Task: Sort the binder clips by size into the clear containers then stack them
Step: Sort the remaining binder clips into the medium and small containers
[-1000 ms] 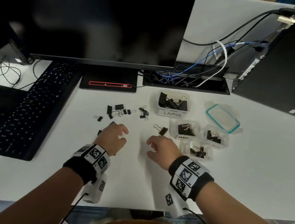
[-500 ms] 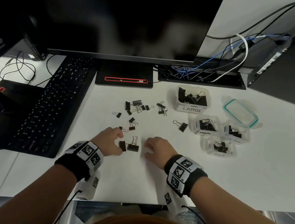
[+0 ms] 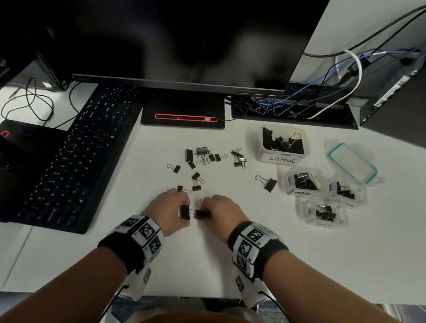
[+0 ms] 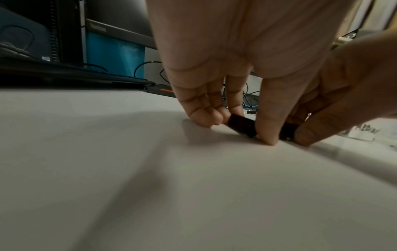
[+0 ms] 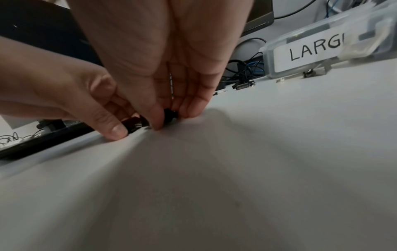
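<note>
Both hands meet low on the counter [image 3: 302, 253], right in front of the person, each with its fingers curled round 1 clip. The left hand [image 3: 168, 211] pinches the left clip [image 3: 184, 211] and the right hand [image 3: 223, 212] pinches the right clip [image 3: 202, 214]; the 2 lie side by side, nearly touching, in a line that runs left to right between the thumbs. The bins stand well off to the right and farther back: the LARGE bin [image 3: 280, 153] farthest, 2 medium bins [image 3: 301, 184] nearer, the small bin [image 3: 320, 215] nearest the right wrist. So the right hand has the shorter way to any of them, while the left would have to cross over. I cannot tell each held clip's size for sure. The loose clips [image 3: 201, 157] sit just beyond the hands, nearer the left.
</note>
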